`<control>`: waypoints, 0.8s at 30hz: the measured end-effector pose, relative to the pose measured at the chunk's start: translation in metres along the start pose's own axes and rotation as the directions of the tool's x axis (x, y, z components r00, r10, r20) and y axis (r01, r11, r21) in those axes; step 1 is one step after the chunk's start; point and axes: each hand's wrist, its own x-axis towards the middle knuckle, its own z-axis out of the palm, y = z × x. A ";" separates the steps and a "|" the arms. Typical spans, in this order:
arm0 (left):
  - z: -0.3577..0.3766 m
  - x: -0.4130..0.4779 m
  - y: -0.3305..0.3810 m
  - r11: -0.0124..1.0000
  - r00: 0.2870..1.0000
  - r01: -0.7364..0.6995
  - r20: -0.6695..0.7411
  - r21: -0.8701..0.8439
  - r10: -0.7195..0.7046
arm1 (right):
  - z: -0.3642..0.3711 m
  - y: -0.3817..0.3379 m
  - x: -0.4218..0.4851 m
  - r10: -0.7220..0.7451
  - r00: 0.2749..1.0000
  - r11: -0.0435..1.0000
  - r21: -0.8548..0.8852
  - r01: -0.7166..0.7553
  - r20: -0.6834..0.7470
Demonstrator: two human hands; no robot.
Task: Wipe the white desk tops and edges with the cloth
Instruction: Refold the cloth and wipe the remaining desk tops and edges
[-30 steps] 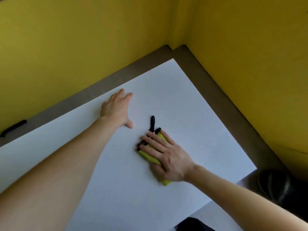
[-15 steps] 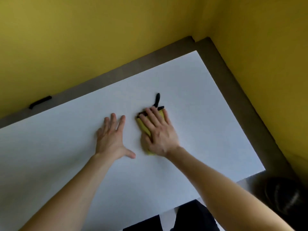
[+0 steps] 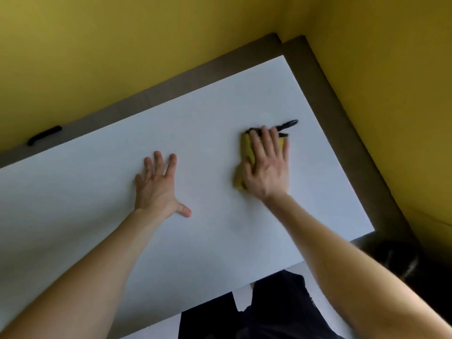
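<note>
1. Bottom centre: dark clothing (image 3: 269,314) at the near edge of the white surface (image 3: 220,113). Dark rounded object (image 3: 396,260) lower right.
2. Centre-left: left hand (image 3: 156,189) flat on the surface, fingers straight and spread, holding nothing.
3. Centre-right: right hand (image 3: 266,167), fingers straight, pressing the yellow cloth (image 3: 247,148). Cloth shows left of the fingers; its black tab (image 3: 289,124) pokes past the fingertips.
4. Far: brown ledge (image 3: 171,84) and a black clip (image 3: 44,135) upper left.

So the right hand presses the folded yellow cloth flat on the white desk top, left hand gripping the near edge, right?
No. In the head view the left hand lies flat with fingers spread on the white desk top, away from the near edge. The right hand does press the folded yellow cloth flat.
</note>
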 end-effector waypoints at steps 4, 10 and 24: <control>0.001 0.002 -0.001 1.000 1.000 -0.003 -0.007 0.009 0.003 | 0.025 -0.062 -0.084 -0.564 0.785 0.823 0.094 0.560 0.258; 0.001 0.003 -0.001 1.000 1.000 -0.003 0.004 0.022 0.003 | -0.017 0.075 -0.019 -0.379 0.919 0.925 0.058 0.375 0.112; 0.001 -0.010 0.004 0.986 0.981 -0.134 -0.126 0.103 0.147 | 0.026 -0.039 -0.132 -0.467 0.866 0.884 0.077 0.461 0.178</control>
